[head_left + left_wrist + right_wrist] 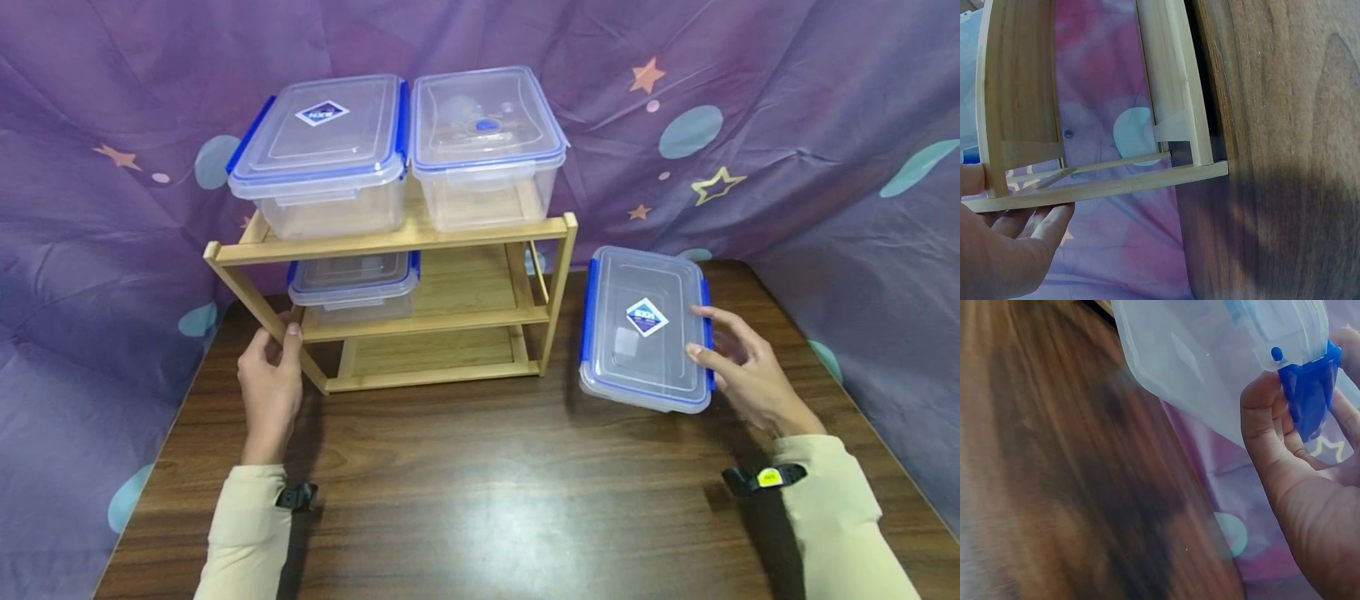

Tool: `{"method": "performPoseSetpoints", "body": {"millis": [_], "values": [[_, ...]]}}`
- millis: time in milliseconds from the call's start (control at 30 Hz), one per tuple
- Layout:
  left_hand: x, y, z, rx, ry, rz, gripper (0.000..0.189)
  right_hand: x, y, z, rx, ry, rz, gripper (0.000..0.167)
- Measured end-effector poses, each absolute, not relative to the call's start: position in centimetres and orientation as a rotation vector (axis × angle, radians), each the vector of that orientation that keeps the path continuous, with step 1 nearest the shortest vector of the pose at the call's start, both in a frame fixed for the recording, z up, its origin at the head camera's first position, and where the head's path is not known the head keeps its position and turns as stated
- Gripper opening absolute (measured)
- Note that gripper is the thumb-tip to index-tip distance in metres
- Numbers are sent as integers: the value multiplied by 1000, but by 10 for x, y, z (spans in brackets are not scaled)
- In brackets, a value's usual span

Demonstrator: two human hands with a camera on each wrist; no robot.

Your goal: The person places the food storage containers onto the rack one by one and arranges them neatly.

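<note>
My left hand (272, 387) grips the left side of a three-tier bamboo rack (442, 321), thumb on the front at the middle shelf. In the left wrist view its fingers (1054, 225) curl around the wooden side rail. Right of the rack, my right hand (750, 375) holds a clear lidded food container (637, 354) by its right edge. The lid has blue side clips and a diamond-shaped label, and it faces up, tilted. In the right wrist view the thumb and fingers pinch around a blue clip (1310, 397), and the container's clear body (1179, 362) is over the table.
Two larger clear containers stand on the top shelf, one with a label (315, 154) and one with a blue vent (487, 150). A smaller container (356, 283) sits left on the middle shelf. The brown wooden table (465, 475) meets a purple curtain (787, 75) behind.
</note>
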State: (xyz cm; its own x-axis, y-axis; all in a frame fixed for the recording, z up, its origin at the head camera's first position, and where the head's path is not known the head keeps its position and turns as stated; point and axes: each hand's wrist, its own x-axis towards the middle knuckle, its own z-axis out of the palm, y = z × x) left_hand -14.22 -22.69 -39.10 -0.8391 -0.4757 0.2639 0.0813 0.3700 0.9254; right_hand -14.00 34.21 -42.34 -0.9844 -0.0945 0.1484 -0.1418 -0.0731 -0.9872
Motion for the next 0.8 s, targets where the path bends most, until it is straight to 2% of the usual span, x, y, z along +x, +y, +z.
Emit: {"method": "performPoseSetpoints", "body": {"millis": [500,800], "values": [[-142,-227,-393,364,-2154,-1457,37,-79,325,-439,380,-2075,2265,62],[-144,-227,-393,361,-2149,-1449,37,-59,310,-435,440,-2164,2174,63]]}}
